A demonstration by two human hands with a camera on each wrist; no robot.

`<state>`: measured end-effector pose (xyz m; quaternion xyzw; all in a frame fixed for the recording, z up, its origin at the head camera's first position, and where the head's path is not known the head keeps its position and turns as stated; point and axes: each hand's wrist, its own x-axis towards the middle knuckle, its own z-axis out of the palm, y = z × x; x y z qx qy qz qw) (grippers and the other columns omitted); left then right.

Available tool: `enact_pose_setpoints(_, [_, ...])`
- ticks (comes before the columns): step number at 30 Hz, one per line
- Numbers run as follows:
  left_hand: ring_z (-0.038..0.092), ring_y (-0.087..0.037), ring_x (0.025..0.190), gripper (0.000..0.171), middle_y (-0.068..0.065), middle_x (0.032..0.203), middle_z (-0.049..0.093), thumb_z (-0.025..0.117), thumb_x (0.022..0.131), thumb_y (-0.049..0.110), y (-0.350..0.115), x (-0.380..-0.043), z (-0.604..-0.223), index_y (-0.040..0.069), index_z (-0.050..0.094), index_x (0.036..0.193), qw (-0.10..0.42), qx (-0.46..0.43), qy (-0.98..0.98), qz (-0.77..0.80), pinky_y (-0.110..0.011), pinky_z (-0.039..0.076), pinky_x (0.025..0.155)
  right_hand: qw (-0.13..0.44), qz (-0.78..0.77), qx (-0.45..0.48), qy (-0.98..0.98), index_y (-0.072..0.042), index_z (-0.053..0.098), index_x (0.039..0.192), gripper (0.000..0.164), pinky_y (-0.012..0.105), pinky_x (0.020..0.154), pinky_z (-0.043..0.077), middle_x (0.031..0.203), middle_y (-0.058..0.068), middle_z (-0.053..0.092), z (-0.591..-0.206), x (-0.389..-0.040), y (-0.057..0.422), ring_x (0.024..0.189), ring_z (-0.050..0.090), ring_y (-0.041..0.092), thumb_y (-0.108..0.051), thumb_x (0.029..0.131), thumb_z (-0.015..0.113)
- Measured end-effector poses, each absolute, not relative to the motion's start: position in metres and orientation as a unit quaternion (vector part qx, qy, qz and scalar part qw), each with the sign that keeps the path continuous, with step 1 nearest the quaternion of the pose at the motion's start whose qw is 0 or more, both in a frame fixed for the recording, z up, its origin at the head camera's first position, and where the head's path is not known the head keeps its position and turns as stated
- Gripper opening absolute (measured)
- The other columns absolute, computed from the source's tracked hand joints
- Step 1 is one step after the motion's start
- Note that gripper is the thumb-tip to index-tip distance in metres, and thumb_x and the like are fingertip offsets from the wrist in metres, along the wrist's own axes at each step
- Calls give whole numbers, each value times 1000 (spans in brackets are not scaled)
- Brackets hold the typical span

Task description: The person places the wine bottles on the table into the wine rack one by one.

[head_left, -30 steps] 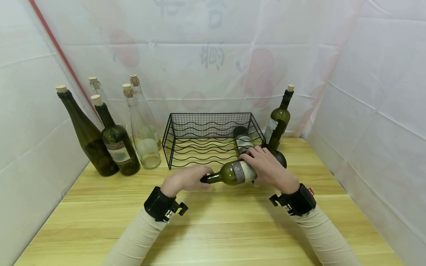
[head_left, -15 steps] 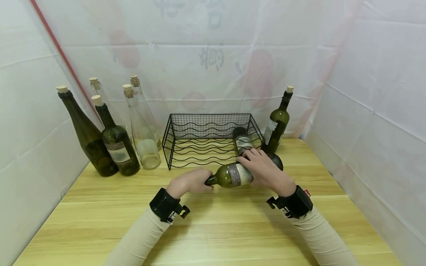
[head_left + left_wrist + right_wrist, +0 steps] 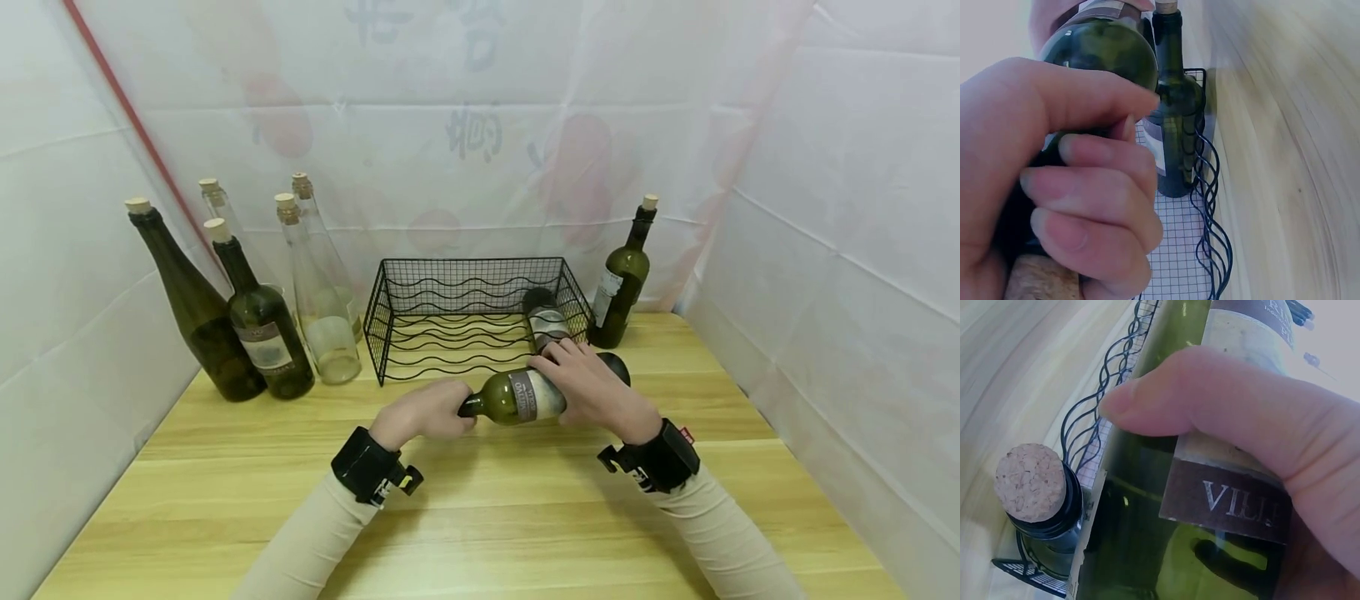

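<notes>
Both hands hold a green wine bottle (image 3: pixel 510 398) with a grey and cream label, lying sideways in front of the wire rack (image 3: pixel 450 275). My left hand (image 3: pixel 429 410) curls round its neck; the cork (image 3: pixel 1042 279) shows below the fingers in the left wrist view. My right hand (image 3: pixel 592 385) grips the body from above, thumb across the label in the right wrist view. Behind that hand, another labelled bottle (image 3: pixel 549 323) lies in the rack's right end, base toward the back. Its own cork (image 3: pixel 1030 482) shows in the right wrist view; the right hand hides its neck in the head view.
Several corked bottles stand left of the rack, including a tall dark green bottle (image 3: pixel 198 321), a labelled green bottle (image 3: pixel 266 337) and a clear bottle (image 3: pixel 330 329). Another green bottle (image 3: pixel 618 287) stands right of the rack. White cloth walls (image 3: pixel 840 208) border the wooden table (image 3: pixel 480 533).
The held bottle and right hand have shifted slightly left and nearer the front. The left hand covers more of the bottle's neck. The other bottles and the rack stay put.
</notes>
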<state>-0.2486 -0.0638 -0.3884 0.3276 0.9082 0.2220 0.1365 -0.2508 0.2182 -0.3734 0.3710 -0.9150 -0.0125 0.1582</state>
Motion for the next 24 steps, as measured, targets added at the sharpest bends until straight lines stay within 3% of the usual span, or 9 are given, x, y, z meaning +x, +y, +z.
enact_pose_setpoints(12, [39,-8,50,24,7,62,44,65,90,7,-74,-248,-381,16,52,72,122,336,909,213,-22,35,50,140,3,368,-919,-13,57,143,96,56,96,51,129,12,60,-372,-247,216,121,56,35,-23,59,101])
enact_pose_setpoints(24, [39,-8,53,22,6,65,42,64,90,6,-102,-248,-381,15,52,74,124,329,912,211,-21,33,53,161,63,411,-895,-13,49,152,108,57,113,45,142,15,59,-361,-250,224,132,55,37,-35,60,101])
